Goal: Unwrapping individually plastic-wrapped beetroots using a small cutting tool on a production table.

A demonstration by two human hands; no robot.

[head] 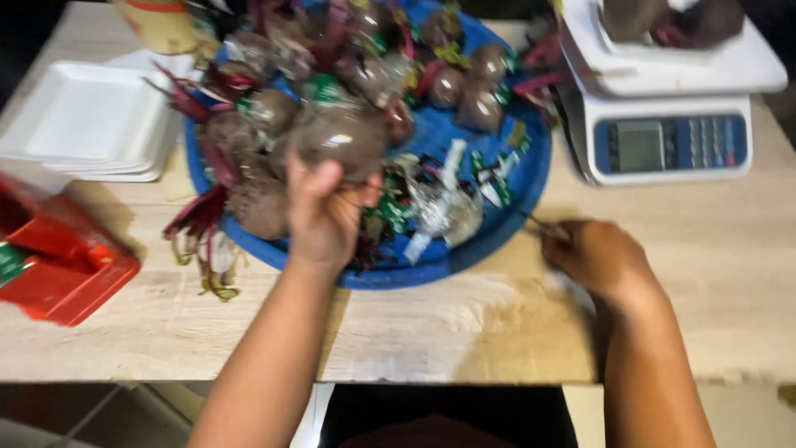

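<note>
Over the blue tray [531,178], left hand [325,217] clamped on wrapped beetroot [336,137], right hand [599,257] pinching something thin and blurred — best gripped firmly, lifted clear.

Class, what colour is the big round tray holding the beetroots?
Blue; the tray shows best in the head view.

Left hand [323,217] grips a beetroot [336,137] over the blue tray [531,178]; right hand [599,257] on table [730,274]

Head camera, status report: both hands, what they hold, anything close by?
Left hand grips wrapped beetroot over blue tray. Right hand on table, pinching something thin, blurred. Scale close by.
</note>
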